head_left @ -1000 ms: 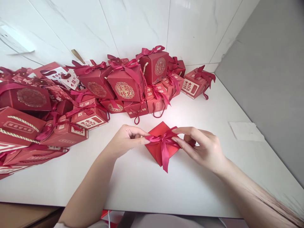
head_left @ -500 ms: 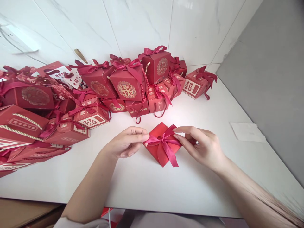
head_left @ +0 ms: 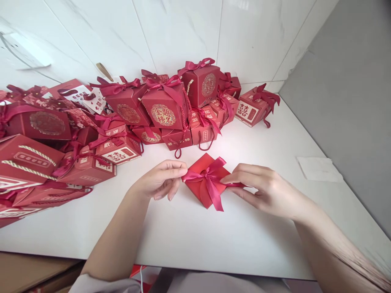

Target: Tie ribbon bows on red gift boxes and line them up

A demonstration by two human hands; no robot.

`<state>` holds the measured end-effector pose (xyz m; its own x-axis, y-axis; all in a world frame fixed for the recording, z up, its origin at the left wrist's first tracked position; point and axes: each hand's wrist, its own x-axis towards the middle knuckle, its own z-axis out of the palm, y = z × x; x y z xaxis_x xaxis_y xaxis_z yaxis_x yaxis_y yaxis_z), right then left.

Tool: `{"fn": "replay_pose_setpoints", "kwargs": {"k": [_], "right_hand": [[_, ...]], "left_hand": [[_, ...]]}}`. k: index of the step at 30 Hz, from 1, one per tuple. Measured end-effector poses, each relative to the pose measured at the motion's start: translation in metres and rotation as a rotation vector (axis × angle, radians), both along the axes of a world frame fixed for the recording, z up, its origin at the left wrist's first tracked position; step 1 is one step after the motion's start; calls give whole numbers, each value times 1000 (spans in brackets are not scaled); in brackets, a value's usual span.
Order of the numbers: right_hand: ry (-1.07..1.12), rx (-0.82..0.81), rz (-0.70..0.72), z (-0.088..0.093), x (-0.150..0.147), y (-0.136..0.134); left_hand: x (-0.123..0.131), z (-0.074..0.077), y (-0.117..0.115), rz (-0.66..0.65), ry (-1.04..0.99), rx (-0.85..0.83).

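A small red gift box [head_left: 199,194] stands on the white table between my hands, one corner toward me. Across its top a crimson satin ribbon [head_left: 214,191] is tied in a bow, with one tail hanging over the near side. My left hand [head_left: 163,177] pinches the bow's left loop between thumb and fingertips, the other fingers loosely curled. At the box's right corner, my right hand [head_left: 259,187] has its fingers closed on a strand of the ribbon, which shows between thumb and fingers. The box's underside and far sides are hidden.
Many ribboned red gift boxes [head_left: 163,110] are piled along the tiled wall and down the left side. One box [head_left: 255,108] stands apart at the back right. A white tissue [head_left: 319,169] lies on the right of the table [head_left: 244,240]. Cardboard [head_left: 33,270] shows below left.
My right hand has left the upper right loop and moved down to a ribbon strand at the box's right corner. Left hand, bow and box have shifted slightly left.
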<state>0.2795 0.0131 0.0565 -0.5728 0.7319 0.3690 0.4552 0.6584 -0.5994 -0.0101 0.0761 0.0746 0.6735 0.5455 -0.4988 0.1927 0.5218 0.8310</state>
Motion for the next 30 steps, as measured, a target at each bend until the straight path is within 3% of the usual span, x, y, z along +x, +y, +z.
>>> {"fn": "replay_pose_setpoints", "kwargs": {"k": [10, 15, 19, 22, 26, 30], "right_hand": [[48, 329, -92, -8, 0, 4], [-73, 420, -74, -11, 5, 4], [-39, 452, -50, -8, 5, 2], [113, 221, -13, -2, 4, -2], [398, -382, 113, 4, -1, -6], [432, -726, 107, 6, -9, -8]], "left_hand": [[-3, -2, 3, 115, 93, 75], [-2, -6, 7, 211, 102, 109], [-3, -14, 11, 230, 61, 133], [-6, -20, 13, 129, 5, 118], [-10, -25, 13, 49, -61, 140], [-9, -27, 12, -10, -79, 144]]}}
